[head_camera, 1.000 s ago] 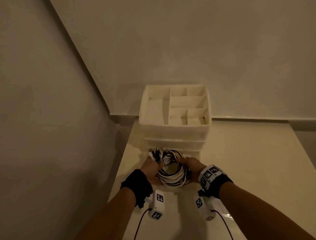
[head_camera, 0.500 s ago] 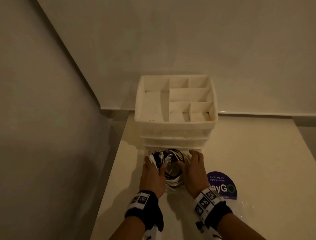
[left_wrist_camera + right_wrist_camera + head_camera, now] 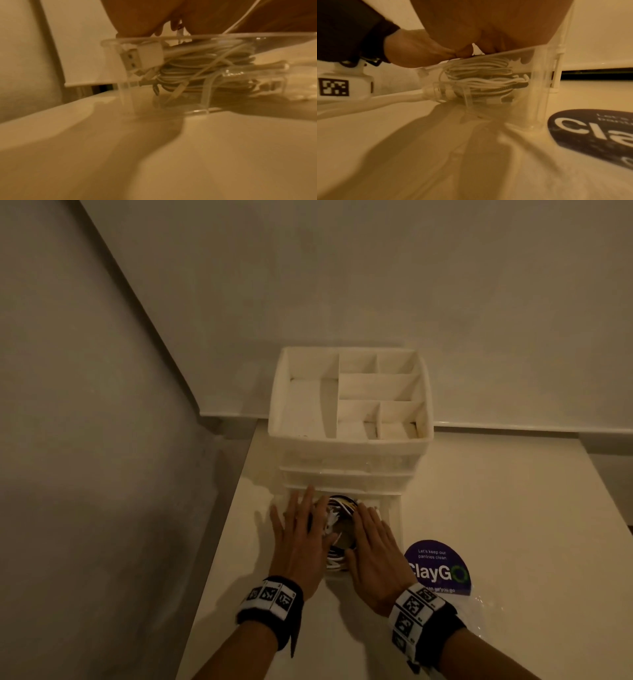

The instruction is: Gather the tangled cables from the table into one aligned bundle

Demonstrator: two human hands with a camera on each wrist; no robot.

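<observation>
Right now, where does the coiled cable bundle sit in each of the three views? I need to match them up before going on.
Head: the cable bundle lies lower centre, between the left hand and right hand, in the clear drawer.
Left wrist: upper centre-right, behind the clear wall.
Right wrist: centre, under the palm.
Shared landmark: the clear drawer; the purple sticker shows only in the head and right wrist views.

Your work surface is a cream, glossy table [image 3: 496, 508]. Directly on it you have a white plastic drawer organiser with a compartmented top tray [image 3: 349, 446], its clear drawer [image 3: 537, 86] pulled out, and just beside that a round purple "ClayGo" sticker [image 3: 438, 566].
</observation>
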